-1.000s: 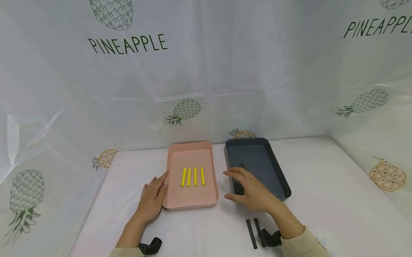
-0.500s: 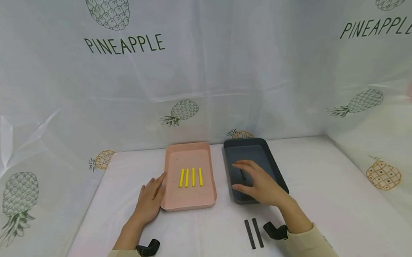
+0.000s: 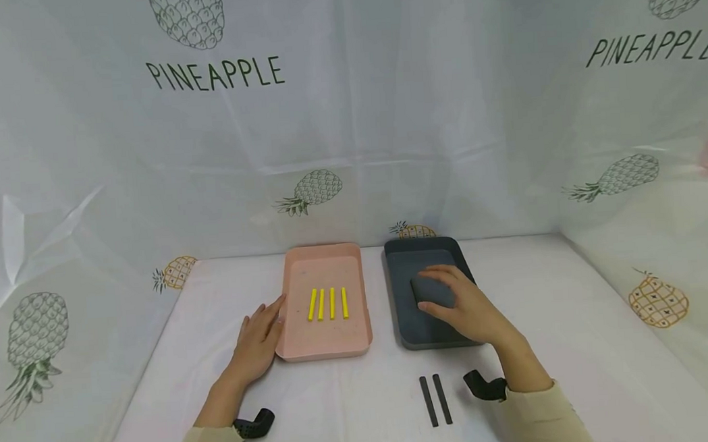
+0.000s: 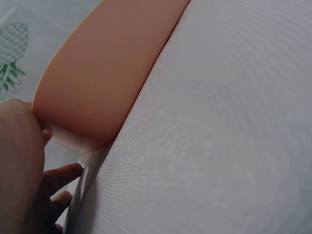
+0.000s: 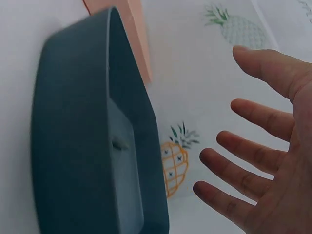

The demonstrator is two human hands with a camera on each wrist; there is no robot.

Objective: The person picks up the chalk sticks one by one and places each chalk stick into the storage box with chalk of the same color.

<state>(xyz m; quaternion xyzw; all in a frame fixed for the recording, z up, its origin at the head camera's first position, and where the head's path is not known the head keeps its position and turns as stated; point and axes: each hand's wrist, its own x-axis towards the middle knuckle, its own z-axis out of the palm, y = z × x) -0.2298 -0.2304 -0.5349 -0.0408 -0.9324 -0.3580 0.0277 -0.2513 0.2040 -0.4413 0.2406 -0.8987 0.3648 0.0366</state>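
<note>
My left hand (image 3: 256, 342) rests at the left side of the pink tray (image 3: 327, 342), its fingers touching the tray wall (image 4: 97, 83). Several yellow sticks (image 3: 332, 303) lie side by side in that tray. Over the dark blue-grey tray (image 3: 423, 249) hovers my right hand (image 3: 464, 307), holding nothing. The right wrist view shows its fingers (image 5: 243, 179) spread apart, beside the dark tray's wall (image 5: 73, 131). One dark stick (image 3: 415, 290) lies on the floor of the dark tray, left of this hand.
Two dark sticks, a left one (image 3: 428, 401) and a right one (image 3: 442, 399), lie on the white cloth in front of the dark tray. A black wrist camera (image 3: 484, 385) sits on the right wrist. A pineapple-printed curtain (image 3: 456, 106) stands behind the trays.
My right hand has moved right and slightly away from me, from the dark tray's left edge to over its middle, uncovering the dark stick inside. The left hand has stayed at the pink tray.
</note>
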